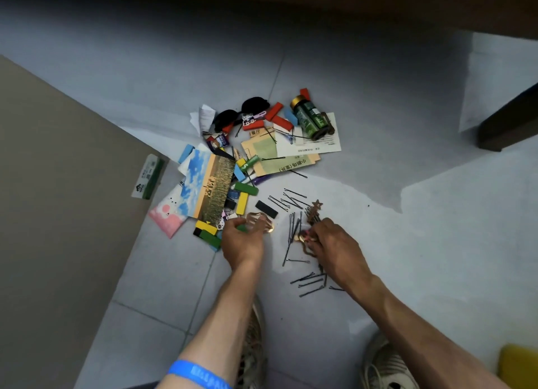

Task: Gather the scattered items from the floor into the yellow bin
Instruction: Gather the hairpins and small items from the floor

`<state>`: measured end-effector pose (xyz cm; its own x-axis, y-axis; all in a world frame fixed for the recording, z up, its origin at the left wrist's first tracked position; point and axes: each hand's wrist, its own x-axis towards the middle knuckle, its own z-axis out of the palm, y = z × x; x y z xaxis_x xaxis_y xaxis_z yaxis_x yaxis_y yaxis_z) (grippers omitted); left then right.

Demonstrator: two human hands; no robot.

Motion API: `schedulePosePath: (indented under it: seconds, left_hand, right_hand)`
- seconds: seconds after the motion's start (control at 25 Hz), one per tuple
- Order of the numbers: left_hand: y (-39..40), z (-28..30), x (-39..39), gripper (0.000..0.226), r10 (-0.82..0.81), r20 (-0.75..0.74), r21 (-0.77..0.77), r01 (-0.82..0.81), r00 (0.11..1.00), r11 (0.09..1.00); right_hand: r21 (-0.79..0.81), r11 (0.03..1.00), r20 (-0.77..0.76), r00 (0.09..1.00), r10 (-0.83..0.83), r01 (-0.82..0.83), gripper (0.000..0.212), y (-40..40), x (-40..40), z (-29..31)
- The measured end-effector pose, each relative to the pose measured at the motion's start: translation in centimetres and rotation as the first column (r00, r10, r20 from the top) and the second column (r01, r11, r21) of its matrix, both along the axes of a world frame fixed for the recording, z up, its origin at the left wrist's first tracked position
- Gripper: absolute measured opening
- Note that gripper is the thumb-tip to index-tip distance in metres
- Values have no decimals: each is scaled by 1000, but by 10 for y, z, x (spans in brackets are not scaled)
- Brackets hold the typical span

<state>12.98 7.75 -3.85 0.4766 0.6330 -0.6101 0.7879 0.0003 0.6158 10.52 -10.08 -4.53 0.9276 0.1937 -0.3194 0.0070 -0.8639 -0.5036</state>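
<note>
At the near right corner a piece of the yellow bin (519,365) shows, well apart from the pile. Two light shoes (385,365) stand on the grey tiled floor (378,68) at the near edge, and both bare forearms reach forward from there; the left one wears a blue wristband (198,372).

The left hand (243,240) is held palm down, fingers curled, pinching a translucent pinkish hair clip (260,222) at its fingertips just above the floor. The right hand (334,247) is bent at the wrist and turned left, its fingers closed round a small bunch of hair clips (307,238), with a star-topped clip (316,206) sticking out on the far side. Black bobby pins (310,284) lie scattered under and beside the right forearm, and more lie just beyond the hands.

Left of the left hand are yellow, green and black blocks (208,231), a sky-picture postcard (211,189) and a pink card. Further out lie paper cards (294,151), red blocks (281,120), blue blocks, two black pouches (254,104) and a green bottle (308,119) with a gold cap, lying on its side. A green and white box (148,176) rests on a beige panel at the left.
</note>
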Motion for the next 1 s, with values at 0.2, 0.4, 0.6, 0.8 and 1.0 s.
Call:
schedulePosePath:
  seconds: [0.2, 0.4, 0.6, 0.8, 1.0]
  left_hand:
    - [-8, -4, 9, 29, -253, -6, 190, 250, 967, 949]
    - [-14, -4, 42, 37, -418, -204, 269, 461, 885, 845]
    - [-18, 3, 46, 15, -374, -86, 63, 380, 923, 923]
    - [-34, 23, 20, 24, -186, 113, -625, 216, 976, 750]
    - [-41, 25, 4, 46, -110, 109, -858, 149, 988, 491]
  right_hand:
    - [-52, 996, 37, 997, -73, 75, 12, -1, -7, -5]
    - [345, 832, -240, 898, -369, 434, 11, -9, -5, 2]
    - [504, 328, -598, 597, -534, 799, 16, -22, 3, 18]
    - [601, 157, -691, 608, -391, 784, 22, -1, 14, 42]
    - [478, 750, -121, 880, -460, 458, 9, 14, 10, 57]
